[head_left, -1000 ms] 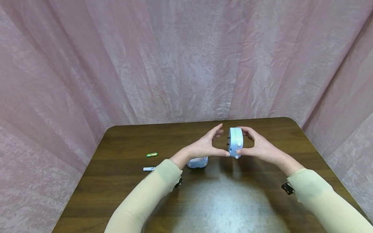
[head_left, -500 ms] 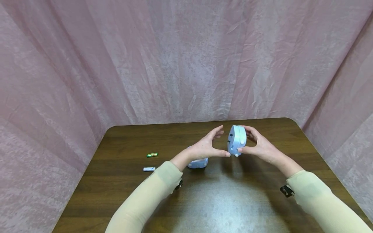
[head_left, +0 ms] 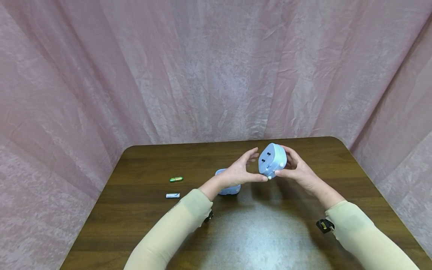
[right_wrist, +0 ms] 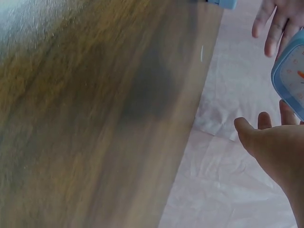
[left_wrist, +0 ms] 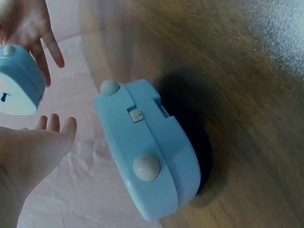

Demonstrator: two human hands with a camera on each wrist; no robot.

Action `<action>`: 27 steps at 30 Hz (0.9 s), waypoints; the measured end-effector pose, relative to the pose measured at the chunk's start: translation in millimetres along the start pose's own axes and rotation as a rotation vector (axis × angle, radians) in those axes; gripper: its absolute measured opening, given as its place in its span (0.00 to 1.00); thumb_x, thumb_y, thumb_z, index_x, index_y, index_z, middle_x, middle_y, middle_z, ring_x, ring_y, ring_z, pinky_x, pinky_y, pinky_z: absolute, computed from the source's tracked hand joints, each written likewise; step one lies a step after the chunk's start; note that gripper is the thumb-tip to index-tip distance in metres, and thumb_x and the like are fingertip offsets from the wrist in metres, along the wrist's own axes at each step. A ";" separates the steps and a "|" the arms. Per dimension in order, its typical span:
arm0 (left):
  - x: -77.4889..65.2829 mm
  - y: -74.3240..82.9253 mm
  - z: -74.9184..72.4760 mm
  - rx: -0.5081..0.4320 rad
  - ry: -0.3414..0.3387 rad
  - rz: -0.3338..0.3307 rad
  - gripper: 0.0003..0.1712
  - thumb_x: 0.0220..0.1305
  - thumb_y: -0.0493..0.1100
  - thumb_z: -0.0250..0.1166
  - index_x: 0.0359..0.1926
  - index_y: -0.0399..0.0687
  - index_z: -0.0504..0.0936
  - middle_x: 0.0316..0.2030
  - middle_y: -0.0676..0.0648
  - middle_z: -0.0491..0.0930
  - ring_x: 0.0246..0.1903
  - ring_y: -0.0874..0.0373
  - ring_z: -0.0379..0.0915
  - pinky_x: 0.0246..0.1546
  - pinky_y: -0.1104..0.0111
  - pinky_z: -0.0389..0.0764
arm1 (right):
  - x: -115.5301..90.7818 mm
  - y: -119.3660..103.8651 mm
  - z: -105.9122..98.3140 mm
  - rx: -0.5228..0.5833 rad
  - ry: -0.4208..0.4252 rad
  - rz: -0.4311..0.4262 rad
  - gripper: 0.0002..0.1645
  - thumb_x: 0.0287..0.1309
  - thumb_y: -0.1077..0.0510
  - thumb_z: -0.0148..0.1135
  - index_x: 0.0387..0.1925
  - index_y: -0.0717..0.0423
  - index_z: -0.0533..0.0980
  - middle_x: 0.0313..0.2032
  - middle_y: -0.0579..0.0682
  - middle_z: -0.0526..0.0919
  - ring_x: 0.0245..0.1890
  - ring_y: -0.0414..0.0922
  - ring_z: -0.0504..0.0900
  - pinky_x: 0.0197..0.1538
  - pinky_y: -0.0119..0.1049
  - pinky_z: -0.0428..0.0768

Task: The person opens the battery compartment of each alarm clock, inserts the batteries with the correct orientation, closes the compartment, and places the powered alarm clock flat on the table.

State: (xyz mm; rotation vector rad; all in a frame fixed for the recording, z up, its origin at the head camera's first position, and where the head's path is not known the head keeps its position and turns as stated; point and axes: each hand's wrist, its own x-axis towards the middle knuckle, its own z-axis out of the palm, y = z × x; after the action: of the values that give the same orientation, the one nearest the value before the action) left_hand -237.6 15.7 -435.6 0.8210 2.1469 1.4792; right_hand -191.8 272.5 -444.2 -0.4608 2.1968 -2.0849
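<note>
A light-blue alarm clock [head_left: 271, 161] is held up above the table by my right hand [head_left: 298, 170], thumb low on its side and fingers behind. Its back, with two dark knobs, faces left in the head view; its dial [right_wrist: 295, 78] shows in the right wrist view. My left hand [head_left: 237, 172] stands open at the clock's left, thumb tip right at its lower corner, fingers apart from it. A second light-blue clock [left_wrist: 147, 152] with round white feet stands on the table beneath my left wrist, partly hidden by that hand in the head view.
A green battery [head_left: 176, 179] and a white-and-blue battery [head_left: 173, 195] lie on the left of the brown wooden table [head_left: 135, 225]. A pink curtain [head_left: 216, 75] hangs behind the table's far edge and along its sides.
My right hand has turned the clock from nearly edge-on so its knobbed back now shows more to the head view. My left hand has barely moved, staying beside it.
</note>
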 end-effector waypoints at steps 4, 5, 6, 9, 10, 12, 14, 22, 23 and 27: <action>-0.7 -1.4 1.4 -0.006 0.000 -0.015 0.63 0.55 0.56 0.78 0.82 0.61 0.47 0.73 0.57 0.61 0.72 0.57 0.56 0.71 0.47 0.58 | -0.2 3.0 1.9 0.030 -0.004 -0.015 0.51 0.58 0.72 0.68 0.77 0.51 0.54 0.63 0.48 0.73 0.58 0.43 0.75 0.55 0.32 0.77; -0.6 -1.7 1.6 -0.008 0.001 -0.019 0.63 0.55 0.57 0.78 0.82 0.61 0.47 0.73 0.58 0.62 0.72 0.58 0.56 0.71 0.47 0.58 | -0.4 3.2 2.3 0.034 -0.003 -0.017 0.51 0.58 0.72 0.68 0.77 0.50 0.54 0.63 0.48 0.72 0.58 0.43 0.74 0.55 0.32 0.77; -0.3 -1.9 1.7 -0.008 0.000 -0.018 0.63 0.55 0.57 0.78 0.82 0.60 0.47 0.73 0.58 0.62 0.72 0.58 0.56 0.71 0.47 0.58 | -0.6 3.3 2.6 0.037 -0.004 -0.016 0.52 0.58 0.72 0.68 0.77 0.50 0.54 0.63 0.48 0.72 0.59 0.43 0.74 0.55 0.32 0.77; 0.6 -2.1 1.9 -0.002 0.000 -0.012 0.63 0.56 0.57 0.78 0.82 0.58 0.47 0.73 0.58 0.62 0.72 0.58 0.56 0.71 0.48 0.59 | -1.1 3.4 3.0 0.036 -0.007 -0.013 0.52 0.58 0.72 0.68 0.77 0.48 0.54 0.65 0.48 0.71 0.59 0.43 0.73 0.55 0.32 0.77; 1.0 -2.1 2.0 0.001 0.000 -0.008 0.63 0.56 0.57 0.78 0.82 0.58 0.47 0.73 0.58 0.62 0.72 0.58 0.57 0.71 0.48 0.59 | -1.2 3.5 3.0 0.035 -0.010 -0.010 0.52 0.58 0.72 0.68 0.77 0.48 0.54 0.65 0.48 0.71 0.59 0.43 0.73 0.56 0.32 0.76; 1.7 -2.3 2.2 0.005 -0.002 0.001 0.63 0.56 0.57 0.77 0.82 0.57 0.47 0.73 0.57 0.62 0.72 0.58 0.57 0.71 0.48 0.60 | -1.1 3.5 3.2 0.034 -0.014 -0.007 0.52 0.58 0.71 0.69 0.77 0.47 0.54 0.64 0.48 0.71 0.59 0.44 0.74 0.55 0.33 0.77; 2.4 -2.5 2.5 0.003 -0.003 0.006 0.63 0.57 0.56 0.77 0.82 0.56 0.47 0.74 0.57 0.61 0.72 0.58 0.57 0.71 0.48 0.60 | -1.1 3.9 3.4 0.032 -0.020 -0.007 0.52 0.59 0.71 0.69 0.78 0.47 0.53 0.64 0.48 0.72 0.59 0.45 0.74 0.56 0.34 0.76; 3.2 -3.6 3.0 0.012 0.006 -0.001 0.61 0.57 0.58 0.78 0.82 0.54 0.50 0.71 0.58 0.64 0.69 0.61 0.60 0.69 0.49 0.62 | -1.4 5.6 5.5 0.036 -0.028 -0.004 0.52 0.59 0.70 0.69 0.77 0.47 0.54 0.64 0.48 0.72 0.58 0.43 0.75 0.54 0.34 0.78; 3.2 -3.9 3.0 0.014 0.007 -0.001 0.61 0.56 0.58 0.78 0.82 0.54 0.51 0.69 0.58 0.65 0.68 0.61 0.61 0.69 0.48 0.63 | -1.5 5.8 5.7 0.037 -0.030 -0.004 0.52 0.59 0.70 0.69 0.77 0.47 0.54 0.64 0.48 0.72 0.57 0.43 0.76 0.54 0.34 0.78; 3.8 -4.9 2.4 0.024 0.009 0.007 0.55 0.55 0.59 0.78 0.79 0.58 0.59 0.64 0.59 0.69 0.64 0.60 0.64 0.67 0.49 0.65 | -1.6 6.7 6.4 0.046 -0.044 -0.012 0.52 0.59 0.71 0.69 0.77 0.48 0.54 0.63 0.49 0.73 0.56 0.44 0.77 0.53 0.35 0.79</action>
State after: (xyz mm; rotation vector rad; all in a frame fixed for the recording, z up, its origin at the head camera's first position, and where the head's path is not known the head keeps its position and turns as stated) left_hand -240.1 18.6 -441.0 0.8325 2.1746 1.4659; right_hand -189.7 266.9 -451.5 -0.5130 2.1227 -2.1052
